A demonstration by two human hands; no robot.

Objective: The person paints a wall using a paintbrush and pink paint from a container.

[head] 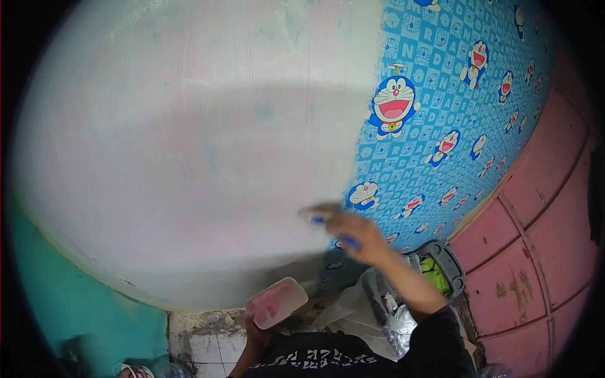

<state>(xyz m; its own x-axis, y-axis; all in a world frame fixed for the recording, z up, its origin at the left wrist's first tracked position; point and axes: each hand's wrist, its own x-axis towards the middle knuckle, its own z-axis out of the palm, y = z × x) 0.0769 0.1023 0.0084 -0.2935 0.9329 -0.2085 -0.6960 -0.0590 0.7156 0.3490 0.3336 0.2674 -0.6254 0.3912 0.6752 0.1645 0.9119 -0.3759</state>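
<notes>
My right hand grips a paintbrush with a blue handle; motion blurs both. Its bristles are close to the pale, streaky wall, though I cannot tell whether they touch it. Pink and bluish patches show through the whitish coat. Just to the right begins blue cartoon wallpaper, its edge ragged. Lower down, my left hand holds a white plastic tub at its near-left corner. Pink-tinted material coats part of the tub's inside. My left fingers are partly hidden beneath it.
A pink panelled surface bounds the right side, a teal wall the left. Below my right arm are a grey plastic item, a bright green bundle and plastic wrapping. White floor tiles and a bucket lie lower left.
</notes>
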